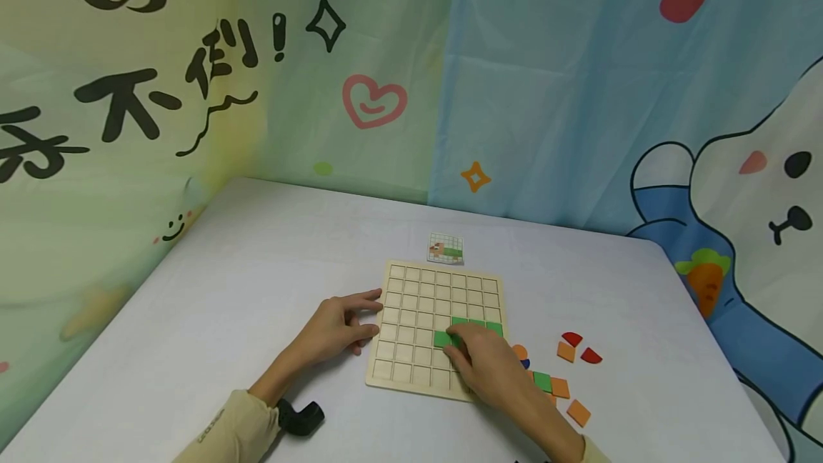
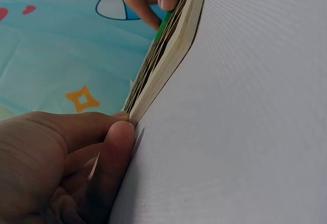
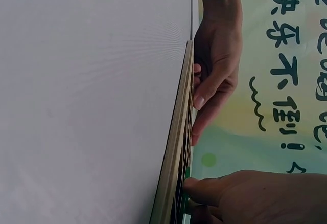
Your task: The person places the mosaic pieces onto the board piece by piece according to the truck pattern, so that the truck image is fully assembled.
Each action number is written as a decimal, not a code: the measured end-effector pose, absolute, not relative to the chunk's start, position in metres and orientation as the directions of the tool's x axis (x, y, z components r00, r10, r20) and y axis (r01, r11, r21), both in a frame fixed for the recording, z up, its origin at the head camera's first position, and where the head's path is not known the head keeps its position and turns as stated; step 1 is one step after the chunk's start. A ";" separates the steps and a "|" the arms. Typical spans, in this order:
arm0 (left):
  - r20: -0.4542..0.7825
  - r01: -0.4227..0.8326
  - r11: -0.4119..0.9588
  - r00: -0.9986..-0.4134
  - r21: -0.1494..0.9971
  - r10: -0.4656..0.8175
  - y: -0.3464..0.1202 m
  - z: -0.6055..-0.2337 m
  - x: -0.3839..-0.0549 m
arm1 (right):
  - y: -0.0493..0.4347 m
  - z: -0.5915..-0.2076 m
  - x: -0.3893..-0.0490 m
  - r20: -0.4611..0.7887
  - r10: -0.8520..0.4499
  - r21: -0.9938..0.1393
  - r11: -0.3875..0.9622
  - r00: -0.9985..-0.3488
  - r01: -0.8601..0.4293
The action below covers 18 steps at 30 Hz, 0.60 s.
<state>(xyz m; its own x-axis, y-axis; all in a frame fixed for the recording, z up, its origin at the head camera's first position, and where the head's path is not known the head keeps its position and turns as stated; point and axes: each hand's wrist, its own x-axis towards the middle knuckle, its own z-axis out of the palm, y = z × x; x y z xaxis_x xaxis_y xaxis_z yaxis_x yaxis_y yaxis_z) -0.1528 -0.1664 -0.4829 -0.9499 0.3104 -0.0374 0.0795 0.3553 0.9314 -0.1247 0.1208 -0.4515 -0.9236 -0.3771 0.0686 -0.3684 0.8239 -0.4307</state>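
A pale wooden grid board (image 1: 406, 334) lies on the white table. My left hand (image 1: 336, 327) rests at its left side, with the index finger and thumb spread apart against the edge. Over the board's lower right part, my right hand (image 1: 491, 363) has its thumb and index finger bent down around a green square tile, mostly hidden beneath the fingertips. Another green tile (image 1: 441, 339) shows just left of those fingertips. A row of green tiles (image 1: 477, 322) fills cells behind the hand. In the right wrist view, the right fingertips (image 3: 191, 187) are right at the board's surface.
Beyond the board lies a small picture card (image 1: 446, 249). To the right are scattered orange squares (image 1: 579, 413), a loose green tile (image 1: 542, 381), red pieces (image 1: 591, 356), and an orange round piece (image 1: 519, 352) beside a blue one. A black device (image 1: 302, 419) sits at the left wrist.
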 end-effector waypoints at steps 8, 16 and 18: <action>-0.039 0.076 0.357 -0.952 0.931 0.305 -0.166 -0.483 -0.152 | 0.119 -0.453 -0.125 0.079 -0.381 -0.398 0.835 -0.921 -0.380; -0.037 0.077 0.345 -0.949 0.935 0.312 -0.167 -0.484 -0.153 | 0.119 -0.452 -0.125 0.081 -0.377 -0.388 0.841 -0.923 -0.378; -0.038 0.076 0.343 -0.949 0.936 0.314 -0.167 -0.484 -0.153 | 0.119 -0.452 -0.125 0.076 -0.369 -0.388 0.845 -0.926 -0.368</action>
<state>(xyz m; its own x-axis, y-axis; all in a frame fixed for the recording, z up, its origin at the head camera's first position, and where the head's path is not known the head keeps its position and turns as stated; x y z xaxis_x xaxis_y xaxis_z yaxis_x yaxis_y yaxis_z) -0.1532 -0.1666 -0.4842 -0.9488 0.3137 -0.0377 0.0762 0.3432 0.9362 -0.1254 0.1190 -0.4518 -0.9264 -0.3688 0.0764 -0.3683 0.8447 -0.3885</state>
